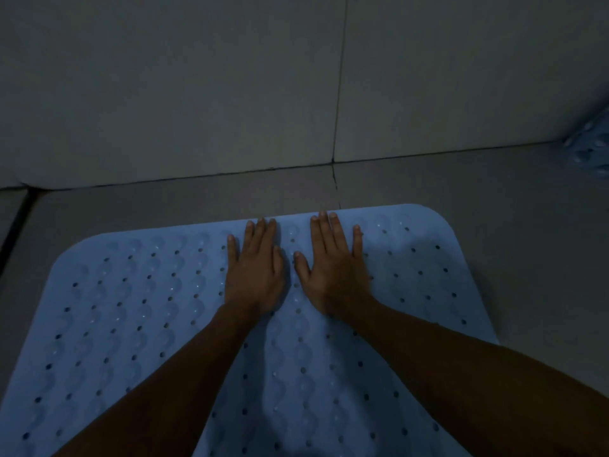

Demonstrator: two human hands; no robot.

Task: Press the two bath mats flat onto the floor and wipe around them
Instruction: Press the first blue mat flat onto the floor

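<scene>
With left hand (255,278) and right hand (333,275) flat, fingers straight, grasping nothing, pressing blue bath mat (131,308) centre only risks unstuck corners lifting off floor (494,192).

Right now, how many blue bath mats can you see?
2. One mat lies under both hands; a second mat peeks in at the right edge, mostly cut off.

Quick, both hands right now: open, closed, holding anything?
Left hand: open, fingers straight, palm flat on the light blue perforated rubber bath mat.
Right hand: open, fingers spread, flat on the same mat, holding nothing.
</scene>
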